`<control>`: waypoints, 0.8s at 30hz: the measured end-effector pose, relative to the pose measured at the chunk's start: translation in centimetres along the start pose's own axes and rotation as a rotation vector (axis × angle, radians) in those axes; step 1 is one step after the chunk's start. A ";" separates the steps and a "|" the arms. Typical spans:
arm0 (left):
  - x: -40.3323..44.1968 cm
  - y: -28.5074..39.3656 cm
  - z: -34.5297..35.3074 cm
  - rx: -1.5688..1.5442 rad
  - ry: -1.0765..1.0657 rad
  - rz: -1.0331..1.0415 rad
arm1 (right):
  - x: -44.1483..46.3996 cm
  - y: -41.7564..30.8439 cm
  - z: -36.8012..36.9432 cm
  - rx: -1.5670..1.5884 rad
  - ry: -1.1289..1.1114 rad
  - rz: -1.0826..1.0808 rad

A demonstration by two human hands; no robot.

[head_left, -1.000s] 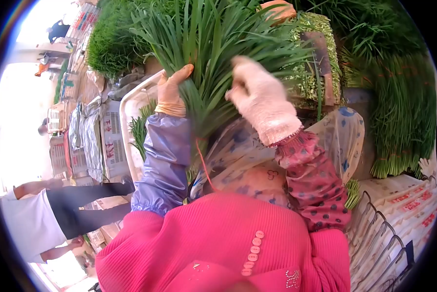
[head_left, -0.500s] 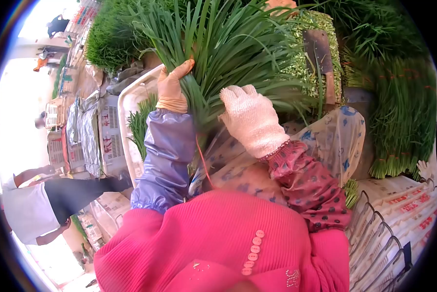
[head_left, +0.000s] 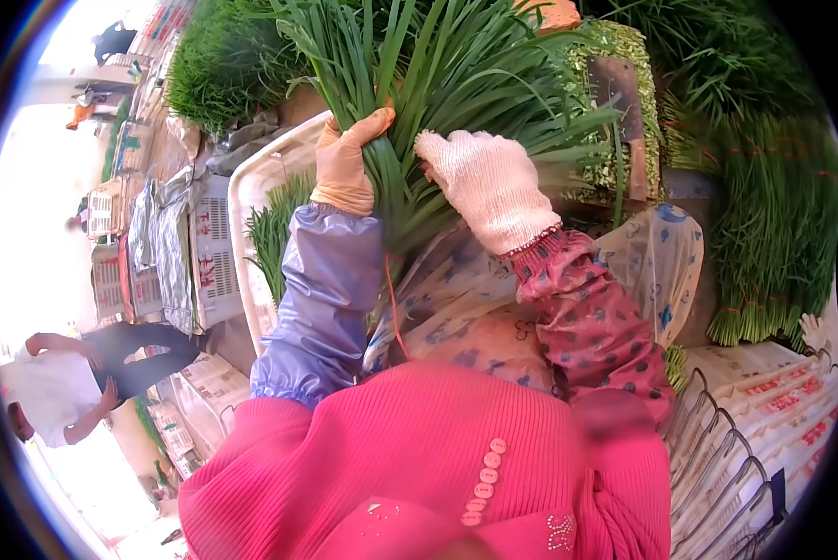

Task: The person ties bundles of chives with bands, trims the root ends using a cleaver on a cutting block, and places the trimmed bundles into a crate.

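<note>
A big loose bunch of garlic chives point(head_left: 437, 79) fans out in front of me, its long green leaves pointing away. My left hand point(head_left: 349, 163), in a cream rubber glove, is closed round the left side of the bunch, thumb on top. My right hand point(head_left: 493, 187), in a white knitted glove, curls against the right side of the same bunch, and its fingertips are partly hidden. A thin red string point(head_left: 394, 308) hangs below the chives. To the right a cleaver point(head_left: 617, 98) lies on a block strewn with pale green cuttings point(head_left: 591, 47).
On the left stands a white plastic basket point(head_left: 241, 201) with more chives. Tied chive bundles point(head_left: 774, 224) are stacked at right, above white printed crates point(head_left: 764, 401). Clear patterned plastic sheeting point(head_left: 661, 261) covers my lap. A person point(head_left: 73, 383) stands at far left.
My left hand and the chives have shifted slightly right. My right hand has turned and its fingers curl in closer to the left hand. The person at left has changed posture.
</note>
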State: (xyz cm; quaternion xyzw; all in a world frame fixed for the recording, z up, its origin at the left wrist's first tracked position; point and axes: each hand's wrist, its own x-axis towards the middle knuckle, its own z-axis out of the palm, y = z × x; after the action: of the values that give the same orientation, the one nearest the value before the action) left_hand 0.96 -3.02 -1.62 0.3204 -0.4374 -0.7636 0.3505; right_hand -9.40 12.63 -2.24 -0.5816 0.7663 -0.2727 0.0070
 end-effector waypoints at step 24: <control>-0.9 1.6 -0.3 -0.048 -0.264 -0.158 | -6.6 2.9 0.9 1.033 -0.696 0.655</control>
State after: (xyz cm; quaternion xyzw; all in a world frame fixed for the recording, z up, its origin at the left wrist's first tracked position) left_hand 2.04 -3.01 -0.18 0.2420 -0.4346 -0.8346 0.2366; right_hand -9.55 18.62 -6.27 -0.2969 0.6278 -0.3837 0.6087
